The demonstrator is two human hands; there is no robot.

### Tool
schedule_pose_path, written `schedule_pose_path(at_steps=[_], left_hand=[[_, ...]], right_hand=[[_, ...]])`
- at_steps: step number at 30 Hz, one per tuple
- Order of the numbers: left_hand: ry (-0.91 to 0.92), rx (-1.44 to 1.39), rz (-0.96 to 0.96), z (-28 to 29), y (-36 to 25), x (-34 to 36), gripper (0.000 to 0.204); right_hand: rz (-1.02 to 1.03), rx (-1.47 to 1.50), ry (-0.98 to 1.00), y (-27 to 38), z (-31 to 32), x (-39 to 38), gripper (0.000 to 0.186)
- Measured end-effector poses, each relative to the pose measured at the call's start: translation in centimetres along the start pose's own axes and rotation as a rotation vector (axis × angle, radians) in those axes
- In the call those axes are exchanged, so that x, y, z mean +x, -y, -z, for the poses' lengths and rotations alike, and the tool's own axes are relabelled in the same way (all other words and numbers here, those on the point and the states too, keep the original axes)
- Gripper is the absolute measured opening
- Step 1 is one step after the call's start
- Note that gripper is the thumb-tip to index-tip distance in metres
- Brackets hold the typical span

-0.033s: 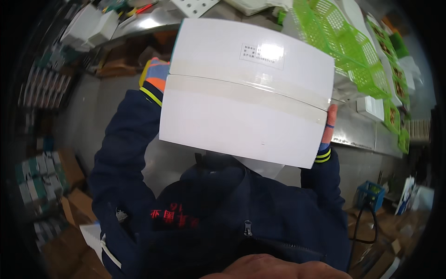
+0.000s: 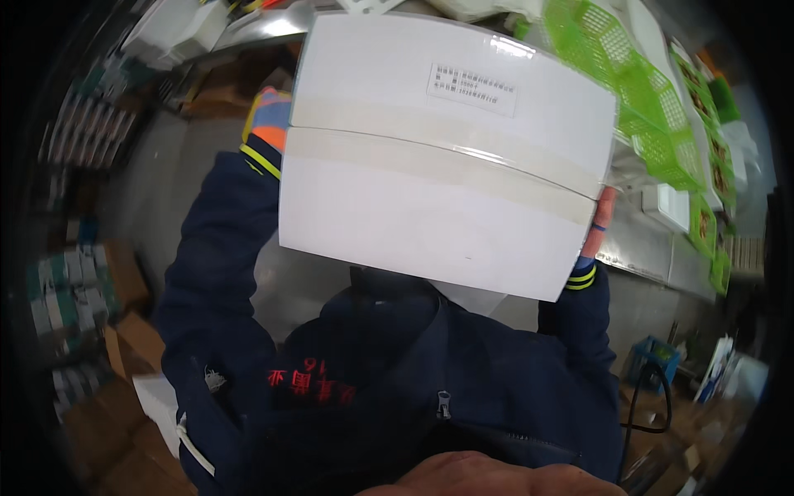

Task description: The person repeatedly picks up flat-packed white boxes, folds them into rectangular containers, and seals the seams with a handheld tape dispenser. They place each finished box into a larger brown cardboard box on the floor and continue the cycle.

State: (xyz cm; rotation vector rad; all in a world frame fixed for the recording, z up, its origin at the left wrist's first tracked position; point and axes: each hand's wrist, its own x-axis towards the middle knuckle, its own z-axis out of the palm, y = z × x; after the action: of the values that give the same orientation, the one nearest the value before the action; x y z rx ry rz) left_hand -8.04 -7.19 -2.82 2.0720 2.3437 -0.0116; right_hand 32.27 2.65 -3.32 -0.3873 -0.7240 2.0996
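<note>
Head view: a white box fills the upper middle of the frame, tilted a little, its right end lower than its left. One seam runs across its face beneath a band of clear tape, and a printed label sits above it, right of centre. Both hands have the box between them. At its left side the left hand (gloved in orange, blue and yellow) is partly curled against the edge; at its right side the right hand, also gloved, lies along the edge with the fingers together. How far either hand closes underneath cannot be told, as the box hides it.

Below, a dark jacket with red lettering takes up the lower middle. In the upper right, green baskets stand near a small white tray on the metal surface. White cartons lie in the upper left, an open brown carton in the lower left, and a blue crate in the lower right, with a black cable beside it.
</note>
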Motion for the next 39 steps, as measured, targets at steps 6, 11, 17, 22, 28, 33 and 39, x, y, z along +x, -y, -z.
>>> schedule_pose_path(at_steps=[6, 11, 17, 22, 28, 33, 39], left_hand=[[-0.489, 0.073, 0.566, 4.4, 5.5, -18.6, 0.046], [-0.536, 0.267, 0.988, 1.0, 4.9, -34.1, 0.033], [-0.103, 0.343, 1.179, -9.5, -1.8, -41.9, 0.044], [0.019, 0.18, 1.464, -15.4, -7.1, -44.6, 0.039], [0.173, -0.018, 1.743, -18.7, -11.7, -54.9, 0.032], [0.38, -0.039, 1.816, -25.1, -17.2, -61.8, 0.031], [0.4, -0.076, 2.078, -38.2, -18.0, -72.8, 0.031]], right_hand=[[0.27, 0.045, 0.831, -4.1, -3.9, 9.0, 0.044], [-0.606, 0.253, 0.827, -11.9, -11.6, 14.0, 0.047], [-0.532, -0.377, 0.618, -23.9, -13.4, 10.1, 0.037], [-1.142, -0.105, 0.574, -30.7, -8.9, 12.9, 0.024], [-1.352, 0.212, 1.141, -43.5, -8.6, 4.0, 0.035], [-1.567, -0.348, 0.84, -50.8, -7.4, -4.0, 0.042], [-1.343, -0.493, 1.028, -63.1, -3.6, -12.7, 0.049]])
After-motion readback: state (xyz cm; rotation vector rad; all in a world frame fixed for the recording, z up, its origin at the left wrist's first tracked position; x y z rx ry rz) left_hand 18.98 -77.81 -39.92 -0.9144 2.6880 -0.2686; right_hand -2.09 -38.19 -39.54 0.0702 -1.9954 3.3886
